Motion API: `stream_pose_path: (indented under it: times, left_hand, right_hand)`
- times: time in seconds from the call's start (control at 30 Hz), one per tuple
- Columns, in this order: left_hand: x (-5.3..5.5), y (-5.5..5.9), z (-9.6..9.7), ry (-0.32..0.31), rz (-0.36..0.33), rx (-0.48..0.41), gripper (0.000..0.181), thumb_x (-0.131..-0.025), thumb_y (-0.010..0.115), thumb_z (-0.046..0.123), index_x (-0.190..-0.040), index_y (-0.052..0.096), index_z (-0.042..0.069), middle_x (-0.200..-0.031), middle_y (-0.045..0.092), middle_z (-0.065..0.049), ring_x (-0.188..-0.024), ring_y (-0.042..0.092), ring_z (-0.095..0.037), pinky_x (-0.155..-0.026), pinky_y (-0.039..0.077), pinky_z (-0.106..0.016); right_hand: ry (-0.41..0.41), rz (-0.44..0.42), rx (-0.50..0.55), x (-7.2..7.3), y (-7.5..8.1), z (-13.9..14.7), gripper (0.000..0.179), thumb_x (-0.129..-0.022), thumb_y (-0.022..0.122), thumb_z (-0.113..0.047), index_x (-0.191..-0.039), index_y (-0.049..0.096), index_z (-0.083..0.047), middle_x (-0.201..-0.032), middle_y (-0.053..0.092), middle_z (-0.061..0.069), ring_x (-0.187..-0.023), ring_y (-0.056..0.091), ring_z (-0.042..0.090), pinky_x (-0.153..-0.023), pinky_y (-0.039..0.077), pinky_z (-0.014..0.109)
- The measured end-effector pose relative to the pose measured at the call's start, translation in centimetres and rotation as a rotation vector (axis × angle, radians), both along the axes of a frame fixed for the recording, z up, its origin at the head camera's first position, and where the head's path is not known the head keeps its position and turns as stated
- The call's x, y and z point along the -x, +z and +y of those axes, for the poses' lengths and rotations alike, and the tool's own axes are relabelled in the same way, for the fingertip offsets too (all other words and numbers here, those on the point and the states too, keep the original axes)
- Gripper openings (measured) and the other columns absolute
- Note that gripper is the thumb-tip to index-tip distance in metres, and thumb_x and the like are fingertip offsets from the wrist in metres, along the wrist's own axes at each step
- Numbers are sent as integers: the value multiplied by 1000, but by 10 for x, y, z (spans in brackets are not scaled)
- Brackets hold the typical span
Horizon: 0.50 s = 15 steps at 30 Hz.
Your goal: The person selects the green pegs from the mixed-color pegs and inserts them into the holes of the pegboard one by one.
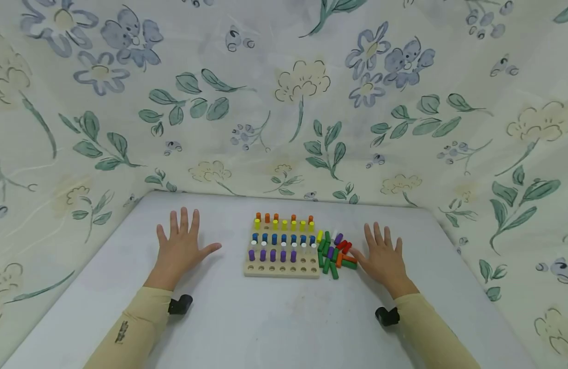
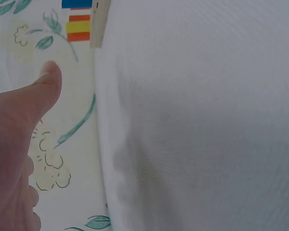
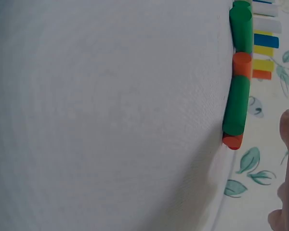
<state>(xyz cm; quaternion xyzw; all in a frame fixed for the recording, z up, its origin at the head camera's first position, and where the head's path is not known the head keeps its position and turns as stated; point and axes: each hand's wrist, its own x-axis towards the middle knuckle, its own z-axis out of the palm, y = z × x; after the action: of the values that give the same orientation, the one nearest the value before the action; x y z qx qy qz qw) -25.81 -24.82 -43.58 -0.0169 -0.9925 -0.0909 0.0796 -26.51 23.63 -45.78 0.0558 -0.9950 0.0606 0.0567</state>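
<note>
A wooden pegboard (image 1: 284, 272) stands mid-table with rows of orange, yellow, blue, white and purple pegs; its front row of holes holds no pegs. Against its right side lies a loose pile of pegs, among them a green peg (image 1: 333, 270), a red peg (image 1: 347, 247) and an orange peg (image 1: 339, 260). To the left of the board my left hand (image 1: 180, 251) is spread with straight fingers, holding nothing. My right hand (image 1: 383, 259) is likewise spread just right of the pile, its thumb close to the pegs; whether it touches them I cannot tell.
A white-covered table (image 1: 284, 328) carries everything. Behind it and along both sides hangs a floral cloth (image 1: 265, 154). Each sleeve has a black wrist camera, one on the left (image 1: 180, 305) and one on the right (image 1: 387, 316).
</note>
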Motion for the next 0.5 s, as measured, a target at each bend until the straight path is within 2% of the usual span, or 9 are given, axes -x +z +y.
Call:
stream_pose_path:
  times: [0.3,0.5]
  left_hand:
    - [2,1,4,-8,-18,-11,112,-89,68,61,-161,10,-3,-163,-2,-36,-150,-4,-56,-113,-3,-77]
    - [1,2,7,-20,-56,-9,107,-91,68,58,-161,13,-1,-162,5,-38,-148,7,-58,-114,8,-76]
  right_hand:
    - [8,-7,25,-2,1,0,86,-100,52,-57,-162,20,-6,-167,15,25,-151,12,52,-117,10,74]
    - [42,10,72,-4,-1,-1,80,-101,55,-50,-161,25,-6,-163,28,26,-146,27,52,-116,22,70]
